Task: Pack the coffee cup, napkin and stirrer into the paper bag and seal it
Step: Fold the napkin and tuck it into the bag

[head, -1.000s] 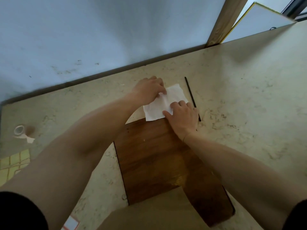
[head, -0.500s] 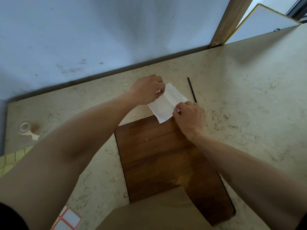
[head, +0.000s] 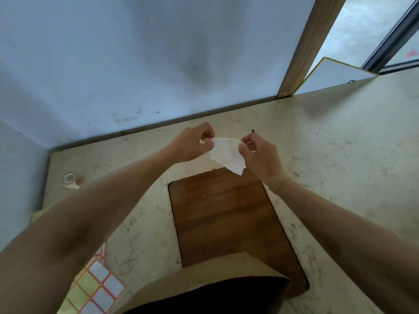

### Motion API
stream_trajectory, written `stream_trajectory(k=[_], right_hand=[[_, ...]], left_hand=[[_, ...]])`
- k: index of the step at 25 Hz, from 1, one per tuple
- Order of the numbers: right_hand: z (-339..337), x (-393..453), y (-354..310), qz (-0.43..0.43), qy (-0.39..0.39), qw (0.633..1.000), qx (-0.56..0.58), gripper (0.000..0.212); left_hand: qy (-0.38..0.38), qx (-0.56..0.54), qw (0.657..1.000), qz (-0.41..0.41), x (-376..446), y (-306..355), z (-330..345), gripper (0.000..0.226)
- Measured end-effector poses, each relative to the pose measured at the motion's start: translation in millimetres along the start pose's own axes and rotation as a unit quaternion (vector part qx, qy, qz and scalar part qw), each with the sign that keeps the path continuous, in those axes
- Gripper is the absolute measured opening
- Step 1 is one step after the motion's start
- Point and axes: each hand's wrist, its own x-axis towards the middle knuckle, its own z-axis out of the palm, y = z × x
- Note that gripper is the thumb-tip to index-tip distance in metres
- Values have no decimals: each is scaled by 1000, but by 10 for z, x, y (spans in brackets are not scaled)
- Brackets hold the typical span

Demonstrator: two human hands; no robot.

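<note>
Both hands are raised above the far end of a dark wooden board (head: 226, 214) that lies flat on the pale, marbled tabletop (head: 340, 155). Between them hangs the white napkin (head: 227, 155), lifted clear of the surface: its upper edge is stretched from one hand to the other, and the rest droops to a loose corner just over the board's far edge. The left hand (head: 192, 143) has its grip closed on the napkin's left upper corner, thumb and fingertips pinched together with the other fingers curled in. The right hand (head: 260, 155) has its grip closed on the right upper corner in the same pinching way. Just beyond the right hand, only the far tip of the thin black stirrer (head: 252, 131) shows on the tabletop; the rest is hidden behind the hand. At the near edge of the view stands the brown paper bag (head: 204, 284), its dark mouth open upward, overlapping the board's near end. A small roll of tape (head: 69, 179) sits well off to the left near the wall (head: 136, 53), and a sheet of white and yellow labels (head: 97, 288) with red borders lies at lower left, beside the bag.
</note>
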Motion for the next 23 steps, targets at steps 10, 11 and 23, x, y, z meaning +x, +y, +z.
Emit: stream_trajectory(k=[10, 11, 23], right_hand=[[-682, -531, -722, -79, -139, 982, 103, 9], [-724, -598, -781, -75, -148, 978, 124, 10], [-937, -1259, -1285, 8, -224, 928, 297, 43]], left_hand=[[-69, -169, 979, -90, -966, 762, -631, 21], [-59, -185, 976, -98, -1082, 837, -675, 19], [161, -211, 957, -113, -2095, 1560, -769, 15]])
